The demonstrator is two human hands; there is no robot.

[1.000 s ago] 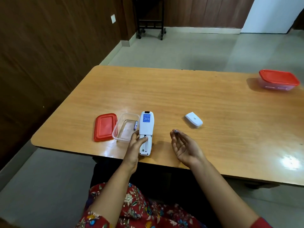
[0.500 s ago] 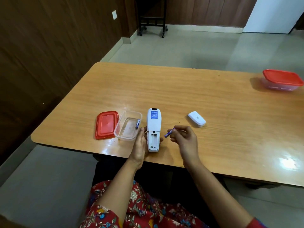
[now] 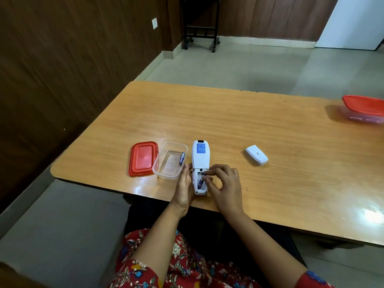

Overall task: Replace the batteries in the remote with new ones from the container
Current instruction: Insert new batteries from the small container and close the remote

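Note:
A white remote (image 3: 200, 157) lies face down near the table's front edge, its battery bay open at the near end. My left hand (image 3: 184, 189) steadies the remote's left side. My right hand (image 3: 223, 185) has its fingertips in the bay, pressing a purple battery (image 3: 200, 182) that sits tilted inside. To the left of the remote stands a clear container (image 3: 166, 170) with one more purple battery (image 3: 182, 158) leaning against its right wall. The white battery cover (image 3: 256, 155) rests on the table to the right.
The container's red lid (image 3: 143, 158) lies flat left of it. A second red-lidded container (image 3: 364, 109) stands at the far right of the wooden table (image 3: 249, 121). A brown wall runs along the left; a black wheeled stand (image 3: 200, 30) is on the floor beyond.
My right hand has brought the purple battery from the air beside the remote down into the open bay. My left hand has stayed on the remote's left side.

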